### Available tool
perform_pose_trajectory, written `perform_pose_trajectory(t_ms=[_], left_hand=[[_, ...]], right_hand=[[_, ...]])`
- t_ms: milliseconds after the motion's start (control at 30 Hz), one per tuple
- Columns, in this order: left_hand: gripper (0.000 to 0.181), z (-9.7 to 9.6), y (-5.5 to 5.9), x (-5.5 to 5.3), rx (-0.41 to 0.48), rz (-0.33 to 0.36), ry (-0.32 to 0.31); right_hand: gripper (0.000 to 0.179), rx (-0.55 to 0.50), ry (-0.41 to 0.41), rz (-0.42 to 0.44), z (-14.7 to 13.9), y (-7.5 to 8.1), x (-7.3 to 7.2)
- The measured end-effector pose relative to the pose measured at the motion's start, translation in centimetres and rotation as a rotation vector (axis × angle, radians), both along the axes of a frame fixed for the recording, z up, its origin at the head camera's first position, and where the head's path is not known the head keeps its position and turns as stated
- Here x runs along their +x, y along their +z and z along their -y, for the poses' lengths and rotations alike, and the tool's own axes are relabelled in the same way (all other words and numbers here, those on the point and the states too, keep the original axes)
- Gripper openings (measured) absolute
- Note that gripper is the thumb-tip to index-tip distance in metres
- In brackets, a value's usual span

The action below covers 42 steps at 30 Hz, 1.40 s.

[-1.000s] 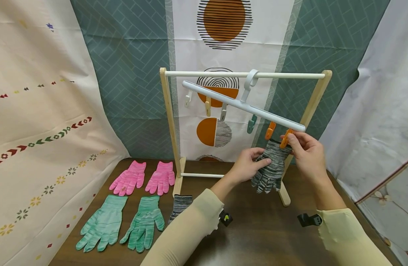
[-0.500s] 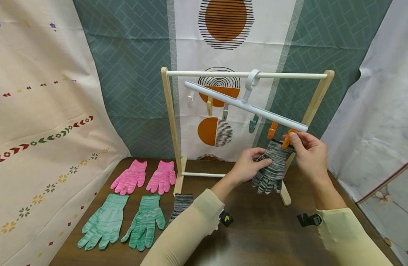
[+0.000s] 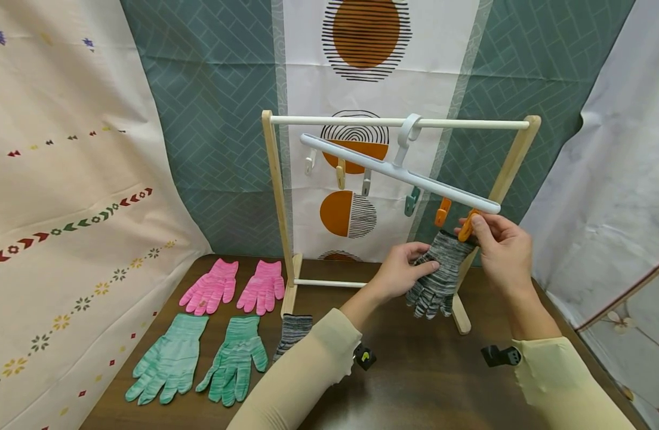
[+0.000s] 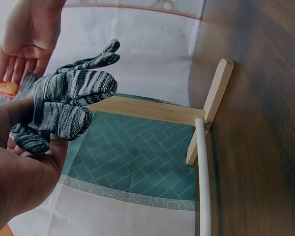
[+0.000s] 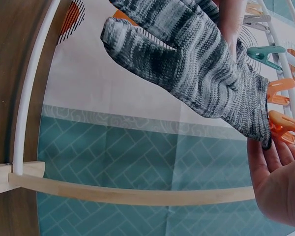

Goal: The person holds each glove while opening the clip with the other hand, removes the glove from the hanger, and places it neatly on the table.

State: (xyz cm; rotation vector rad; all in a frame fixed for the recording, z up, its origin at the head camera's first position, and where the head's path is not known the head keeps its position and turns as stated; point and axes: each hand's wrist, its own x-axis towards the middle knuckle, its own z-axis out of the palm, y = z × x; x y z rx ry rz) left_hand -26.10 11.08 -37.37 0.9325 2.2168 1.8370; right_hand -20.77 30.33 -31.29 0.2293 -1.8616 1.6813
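A black-and-grey knit glove (image 3: 442, 269) hangs fingers down below the right end of a pale clip hanger (image 3: 399, 172). My left hand (image 3: 402, 272) grips its middle between thumb and fingers; in the left wrist view the glove's fingers (image 4: 73, 88) stick out past that hand. With thumb and fingers, my right hand (image 3: 504, 251) pinches the outermost orange clip (image 3: 469, 226) at the cuff's right corner. In the right wrist view the clip (image 5: 283, 122) meets the cuff edge; whether it bites the cloth I cannot tell. Another orange clip (image 3: 442, 212) hangs apart, above the cuff's left corner.
The hanger tilts down to the right, hooked on a wooden rack's white rod (image 3: 335, 120). Green (image 3: 412, 202), grey, yellow and white clips hang along it. Two pink gloves (image 3: 211, 286), two green gloves (image 3: 233, 361) and another grey glove (image 3: 293, 333), partly under my left sleeve, lie on the table.
The grey glove has dropped slightly, and its cuff's left corner now sits a little farther below the inner orange clip. Both hands keep their holds.
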Motion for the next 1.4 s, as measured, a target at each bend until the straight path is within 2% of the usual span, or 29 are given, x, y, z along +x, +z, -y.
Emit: perform_pose_trajectory(t_ms=[500,667,867,1100,1300,1400], left_hand=[[0.043,1.7,-0.8,0.3,0.006,0.007,0.011],[0.038,2.4,-1.2,0.3,0.035,0.007,0.014],[0.037,3.4,-1.6,0.5,0.110,0.062,0.011],[0.042,4.9,-1.6,1.0,0.148,0.082,0.041],[0.044,6.2,-1.7,1.5,0.198,0.123,0.020],[0.045,6.8,-1.9,1.7,0.195,0.139,0.028]], right_hand=[[0.029,-0.074,0.045,-0.043,-0.3,0.1,-0.3],[0.031,-0.056,0.027,-0.035,-0.6,0.1,-0.4],[0.031,-0.047,0.032,-0.035,-1.0,0.0,-0.5],[0.030,0.033,0.001,-0.030,-1.3,0.0,-0.4],[0.028,0.008,0.018,-0.052,-1.3,-0.2,-0.5],[0.029,-0.017,0.033,-0.065,-1.3,-0.3,-0.5]])
